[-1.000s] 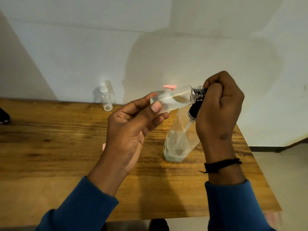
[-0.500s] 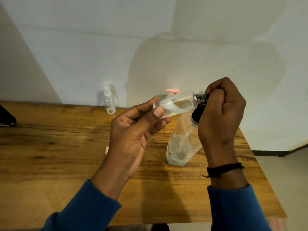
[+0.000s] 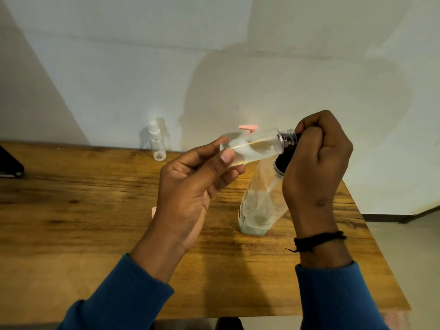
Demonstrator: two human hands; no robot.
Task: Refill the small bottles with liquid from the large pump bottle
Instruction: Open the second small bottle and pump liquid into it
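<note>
**Small bottle held near level, neck bare, cap step in hand**

The left hand point(image 3: 190, 186) pinches the base end of a small clear bottle point(image 3: 254, 146) between thumb and fingers, holding it almost on its side above the desk point(image 3: 95, 210), neck pointing right. Liquid lies along its lower wall. The threaded neck point(image 3: 288, 138) shows bare. The right hand point(image 3: 316, 167) is curled tight at the neck; its grip appears closed on something dark, probably the cap, but the item is hidden inside the fist and I cannot confirm it.

Judgement: this is either uncapping before a refill or capping after one. The next move calls for righting the bottle before the neck dips, since an open, near-level bottle may spill.

The large pump bottle point(image 3: 259, 206) stands on the desk just behind the hands, dark collar at its top and a pink pump head point(image 3: 247, 127) showing above the held bottle. A second small bottle point(image 3: 157, 145) stands capped at the desk's far edge by the wall.

The desk is wood-grained. A dark object point(image 3: 9, 165) sits at its left edge. The wall is pale and bare, and pale flooring shows at right.
</note>
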